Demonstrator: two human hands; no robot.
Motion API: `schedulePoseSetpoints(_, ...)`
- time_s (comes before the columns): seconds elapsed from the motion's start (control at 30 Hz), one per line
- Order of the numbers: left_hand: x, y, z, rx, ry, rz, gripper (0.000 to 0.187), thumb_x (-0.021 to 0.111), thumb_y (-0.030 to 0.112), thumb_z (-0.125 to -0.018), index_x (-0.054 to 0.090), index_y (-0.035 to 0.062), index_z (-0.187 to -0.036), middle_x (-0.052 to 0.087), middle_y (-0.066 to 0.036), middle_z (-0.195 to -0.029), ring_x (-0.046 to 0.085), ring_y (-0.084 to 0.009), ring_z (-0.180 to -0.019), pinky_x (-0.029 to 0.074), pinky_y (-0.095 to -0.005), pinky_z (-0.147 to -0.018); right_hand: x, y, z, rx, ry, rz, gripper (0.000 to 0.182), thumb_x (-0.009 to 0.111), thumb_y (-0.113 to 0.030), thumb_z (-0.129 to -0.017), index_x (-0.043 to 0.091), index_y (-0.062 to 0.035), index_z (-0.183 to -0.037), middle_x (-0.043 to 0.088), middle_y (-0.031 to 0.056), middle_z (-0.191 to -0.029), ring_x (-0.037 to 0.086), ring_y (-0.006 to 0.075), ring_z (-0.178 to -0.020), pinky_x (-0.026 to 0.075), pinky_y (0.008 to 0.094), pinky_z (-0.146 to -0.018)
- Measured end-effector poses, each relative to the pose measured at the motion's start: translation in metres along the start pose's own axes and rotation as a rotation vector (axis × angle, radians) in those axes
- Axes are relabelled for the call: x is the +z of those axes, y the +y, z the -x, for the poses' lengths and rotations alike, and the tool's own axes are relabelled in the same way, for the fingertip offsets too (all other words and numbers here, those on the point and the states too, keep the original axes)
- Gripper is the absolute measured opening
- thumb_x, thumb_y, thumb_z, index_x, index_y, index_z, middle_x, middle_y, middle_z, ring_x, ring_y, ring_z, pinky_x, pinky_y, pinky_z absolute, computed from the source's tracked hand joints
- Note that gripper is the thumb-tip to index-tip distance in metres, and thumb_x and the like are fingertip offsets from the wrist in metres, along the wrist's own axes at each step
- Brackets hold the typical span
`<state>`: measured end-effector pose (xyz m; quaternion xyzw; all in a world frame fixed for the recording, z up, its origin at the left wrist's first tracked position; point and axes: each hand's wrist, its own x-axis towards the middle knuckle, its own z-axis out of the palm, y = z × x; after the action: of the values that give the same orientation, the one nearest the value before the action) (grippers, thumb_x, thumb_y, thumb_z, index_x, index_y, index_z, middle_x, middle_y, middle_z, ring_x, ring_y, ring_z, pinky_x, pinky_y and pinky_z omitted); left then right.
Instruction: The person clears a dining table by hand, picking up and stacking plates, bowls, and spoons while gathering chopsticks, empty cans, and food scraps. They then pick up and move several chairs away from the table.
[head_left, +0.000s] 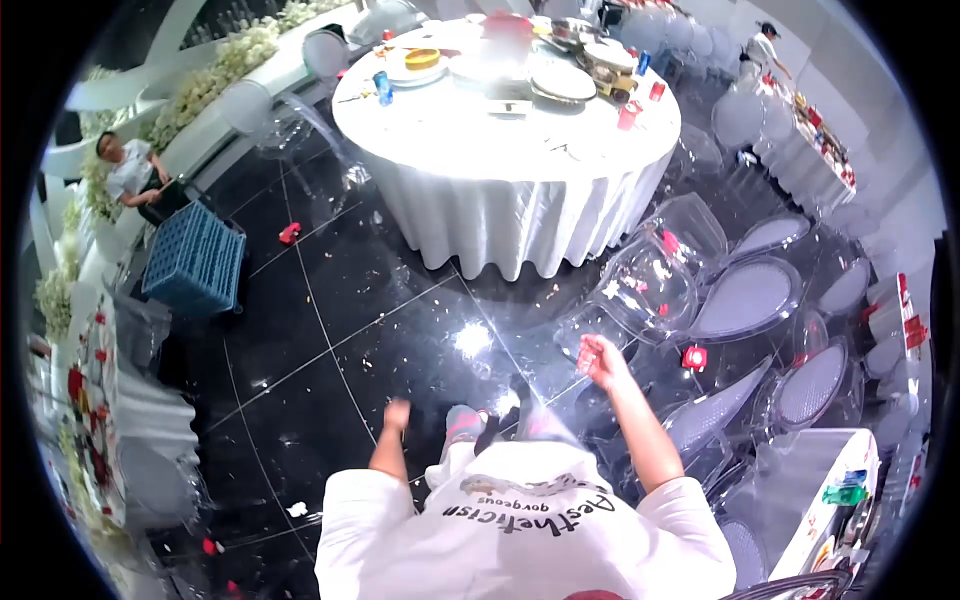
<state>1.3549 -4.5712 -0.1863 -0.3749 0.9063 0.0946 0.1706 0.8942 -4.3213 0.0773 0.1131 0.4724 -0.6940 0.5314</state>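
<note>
My right hand is raised in front of me, its fingers loosely bent and apart, holding nothing; it is nearest to the clear plastic chairs on the right. Lower, near my legs, my left hand hangs over the dark floor, too smeared to make out its fingers. Ahead stands a round table under a white cloth. On it are a white plate, a yellow dish, a blue can, red cups and stacked dishes at the back right.
A person sits at the left behind a blue crate. Another person stands by a long table at the far right. Red litter and crumbs lie on the dark tiles. A white-covered table is at the lower right.
</note>
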Motion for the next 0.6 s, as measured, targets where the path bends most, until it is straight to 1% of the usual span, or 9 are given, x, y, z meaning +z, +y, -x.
schedulePoseSetpoints(0.03, -0.056, 0.005, -0.08, -0.3, 0.209, 0.669, 0.036, 0.049, 0.034, -0.084, 0.061, 0.0036, -0.098, 0.063, -0.02, -0.099, 0.059, -0.0362, -0.096, 0.047, -0.0442, -0.082, 0.001, -0.016, -0.022, 0.03, -0.037, -0.019, 0.019, 0.052, -0.02, -0.087, 0.06, -0.004, -0.093, 0.061, 0.0035, -0.077, 0.053, 0.0129, -0.06, 0.045, 0.0294, -0.055)
schedulePoseSetpoints(0.07, -0.127, 0.017, -0.15, -0.22, 0.222, 0.735, 0.038, 0.048, 0.037, -0.085, 0.059, 0.0044, -0.102, 0.062, -0.022, -0.099, 0.057, -0.0396, -0.098, 0.046, -0.0472, -0.083, 0.004, -0.033, -0.048, 0.051, -0.08, -0.038, 0.019, 0.053, -0.02, -0.087, 0.06, -0.0037, -0.094, 0.061, 0.0034, -0.076, 0.052, 0.012, -0.058, 0.044, 0.0281, -0.053)
schedulePoseSetpoints(0.13, -0.246, 0.061, -0.269, -0.118, 0.407, 0.842, 0.03, 0.053, 0.031, -0.084, 0.061, 0.0066, -0.099, 0.064, -0.019, -0.093, 0.061, -0.0351, -0.091, 0.048, -0.0423, -0.079, 0.025, -0.075, -0.099, 0.074, -0.108, -0.088, 0.021, 0.053, -0.02, -0.087, 0.06, -0.0029, -0.099, 0.063, 0.0047, -0.079, 0.05, 0.0107, -0.055, 0.043, 0.0253, -0.052)
schedulePoseSetpoints(0.17, -0.311, 0.092, -0.306, -0.047, 0.383, 0.898, 0.027, 0.055, 0.028, -0.083, 0.061, 0.0059, -0.098, 0.065, -0.016, -0.091, 0.063, -0.0306, -0.088, 0.049, -0.0383, -0.077, 0.029, -0.094, -0.131, 0.084, -0.156, -0.12, 0.024, 0.052, -0.02, -0.088, 0.06, -0.0023, -0.102, 0.064, 0.0062, -0.083, 0.05, 0.0109, -0.054, 0.043, 0.0249, -0.051)
schedulePoseSetpoints(0.27, -0.422, 0.168, -0.421, 0.167, 0.429, 0.911, 0.025, 0.055, 0.024, -0.082, 0.059, 0.0044, -0.097, 0.063, -0.018, -0.091, 0.062, -0.0325, -0.086, 0.049, -0.0399, -0.076, 0.068, -0.166, -0.255, 0.082, -0.26, -0.129, 0.027, 0.054, -0.021, -0.087, 0.058, -0.0024, -0.107, 0.064, 0.0113, -0.099, 0.052, 0.0121, -0.057, 0.045, 0.0245, -0.052)
schedulePoseSetpoints(0.37, -0.459, 0.236, -0.542, 0.269, 0.406, 0.745, 0.024, 0.054, 0.02, -0.08, 0.057, 0.0029, -0.097, 0.06, -0.019, -0.092, 0.061, -0.0343, -0.085, 0.049, -0.0414, -0.075, 0.109, -0.227, -0.408, 0.071, -0.292, -0.134, 0.026, 0.058, -0.021, -0.085, 0.055, -0.0041, -0.105, 0.062, 0.0149, -0.106, 0.054, 0.0141, -0.06, 0.048, 0.025, -0.052)
schedulePoseSetpoints(0.43, -0.463, 0.273, -0.617, 0.286, 0.356, 0.598, 0.023, 0.054, 0.017, -0.079, 0.055, 0.0019, -0.096, 0.058, -0.02, -0.093, 0.06, -0.0356, -0.084, 0.049, -0.0424, -0.074, 0.139, -0.263, -0.483, 0.056, -0.197, -0.152, 0.026, 0.06, -0.021, -0.084, 0.053, -0.0049, -0.103, 0.062, 0.0134, -0.102, 0.055, 0.0161, -0.061, 0.049, 0.0254, -0.052)
schedulePoseSetpoints(0.57, -0.463, 0.317, -0.72, 0.292, 0.204, 0.373, 0.021, 0.053, 0.012, -0.078, 0.052, -0.0001, -0.095, 0.055, -0.022, -0.094, 0.059, -0.0381, -0.082, 0.048, -0.0445, -0.073, 0.187, -0.312, -0.546, 0.066, -0.081, -0.233, 0.029, 0.058, -0.018, -0.086, 0.049, -0.0061, -0.11, 0.061, 0.0125, -0.104, 0.057, 0.0165, -0.064, 0.05, 0.0263, -0.057)
schedulePoseSetpoints(0.6, -0.461, 0.322, -0.733, 0.289, 0.17, 0.348, 0.021, 0.053, 0.011, -0.077, 0.051, -0.0006, -0.095, 0.054, -0.022, -0.094, 0.058, -0.0387, -0.082, 0.048, -0.045, -0.073, 0.19, -0.318, -0.549, 0.067, -0.096, -0.237, 0.025, 0.058, -0.017, -0.086, 0.051, -0.0057, -0.107, 0.061, 0.0118, -0.1, 0.057, 0.0163, -0.064, 0.05, 0.0261, -0.057)
